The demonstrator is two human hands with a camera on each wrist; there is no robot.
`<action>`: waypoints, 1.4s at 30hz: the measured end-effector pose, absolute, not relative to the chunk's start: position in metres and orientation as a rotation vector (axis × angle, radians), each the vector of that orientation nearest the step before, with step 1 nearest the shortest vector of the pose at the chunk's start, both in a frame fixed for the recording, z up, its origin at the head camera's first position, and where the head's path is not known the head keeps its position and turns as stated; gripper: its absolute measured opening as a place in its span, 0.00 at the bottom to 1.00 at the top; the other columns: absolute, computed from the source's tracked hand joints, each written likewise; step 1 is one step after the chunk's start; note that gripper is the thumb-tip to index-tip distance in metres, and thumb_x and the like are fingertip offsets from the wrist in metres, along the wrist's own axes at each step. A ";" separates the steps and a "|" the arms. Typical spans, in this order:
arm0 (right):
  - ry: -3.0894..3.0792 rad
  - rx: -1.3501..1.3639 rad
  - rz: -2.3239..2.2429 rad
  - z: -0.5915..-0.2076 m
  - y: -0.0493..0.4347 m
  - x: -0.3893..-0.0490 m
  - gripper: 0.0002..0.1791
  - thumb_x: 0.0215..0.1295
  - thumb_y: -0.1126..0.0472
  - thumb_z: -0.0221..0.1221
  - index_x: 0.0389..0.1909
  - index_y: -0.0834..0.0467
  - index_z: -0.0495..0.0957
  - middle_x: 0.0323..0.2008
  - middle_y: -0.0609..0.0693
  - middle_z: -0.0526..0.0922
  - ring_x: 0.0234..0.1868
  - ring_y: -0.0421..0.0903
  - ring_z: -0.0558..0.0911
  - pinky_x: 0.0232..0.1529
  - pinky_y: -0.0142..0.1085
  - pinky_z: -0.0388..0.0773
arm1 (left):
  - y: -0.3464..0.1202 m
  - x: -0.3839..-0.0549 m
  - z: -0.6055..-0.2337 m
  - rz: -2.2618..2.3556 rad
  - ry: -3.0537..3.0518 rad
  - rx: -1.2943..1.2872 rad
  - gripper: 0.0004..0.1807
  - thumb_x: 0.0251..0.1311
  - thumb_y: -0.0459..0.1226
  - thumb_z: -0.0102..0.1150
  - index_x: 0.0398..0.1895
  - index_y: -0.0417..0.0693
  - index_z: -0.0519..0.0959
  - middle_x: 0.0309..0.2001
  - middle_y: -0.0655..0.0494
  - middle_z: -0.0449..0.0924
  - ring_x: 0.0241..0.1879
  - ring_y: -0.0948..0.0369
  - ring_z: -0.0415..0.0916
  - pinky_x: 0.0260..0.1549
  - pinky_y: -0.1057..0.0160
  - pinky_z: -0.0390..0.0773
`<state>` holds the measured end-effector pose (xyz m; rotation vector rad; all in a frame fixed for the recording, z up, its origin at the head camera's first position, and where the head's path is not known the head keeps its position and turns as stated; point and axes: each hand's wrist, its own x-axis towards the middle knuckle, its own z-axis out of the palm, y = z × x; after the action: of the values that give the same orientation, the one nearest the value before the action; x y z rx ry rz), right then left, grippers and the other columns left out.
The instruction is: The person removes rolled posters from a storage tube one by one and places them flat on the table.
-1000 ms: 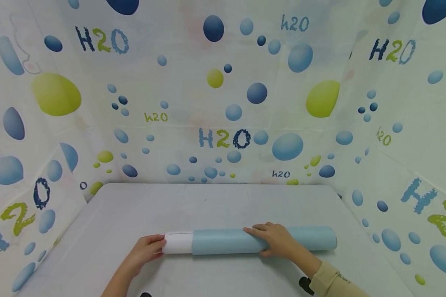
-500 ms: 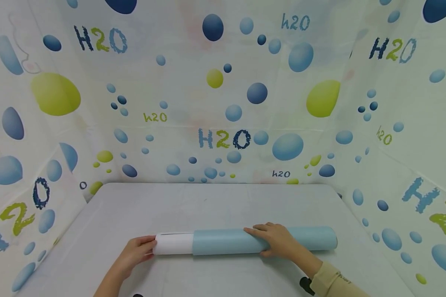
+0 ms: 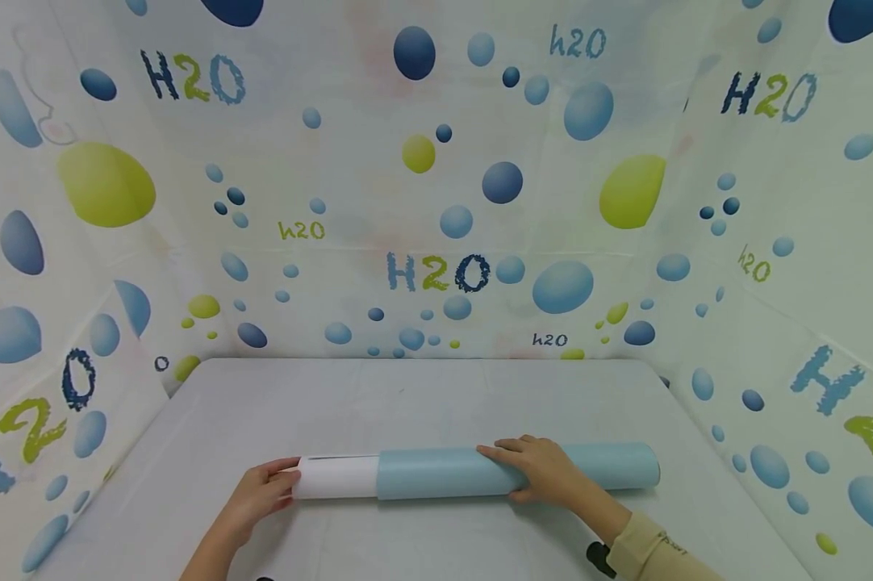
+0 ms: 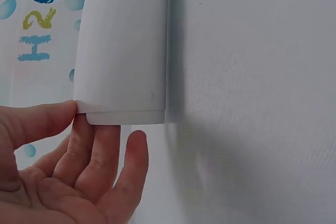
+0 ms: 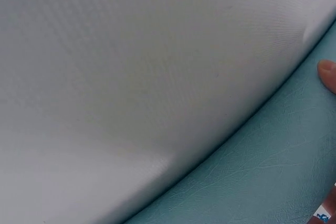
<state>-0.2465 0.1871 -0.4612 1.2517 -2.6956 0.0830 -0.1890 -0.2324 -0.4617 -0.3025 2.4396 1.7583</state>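
Apparently midway through unsheathing, the left hand (image 3: 257, 496) pinches the end of the white tube (image 3: 338, 478) jutting from the blue leather-textured roll (image 3: 429, 474), which the right hand (image 3: 545, 472) grips on the white table (image 3: 436, 403), so a straight leftward pull seems called for next

Blue roll (image 3: 429, 474), lying crosswise, white roll (image 3: 339, 478) protruding

The left grip (image 3: 258, 492) pinches while the right grip (image 3: 544, 470) (palm down) clasps
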 end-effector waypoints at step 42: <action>-2.671 1.264 0.083 -0.462 0.189 -0.247 0.47 0.35 0.45 0.66 0.61 0.43 0.55 0.48 0.46 0.72 0.40 0.45 0.74 0.35 0.41 0.72 | -0.150 -0.196 -0.459 0.101 3.334 0.561 0.46 0.25 0.48 0.70 0.56 0.47 0.64 0.54 0.46 0.65 0.54 0.46 0.60 0.45 0.39 0.57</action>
<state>-0.2469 0.1891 -0.4618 1.2637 -2.6710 0.0826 -0.1963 -0.1502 -0.4585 0.5614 3.3342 0.1006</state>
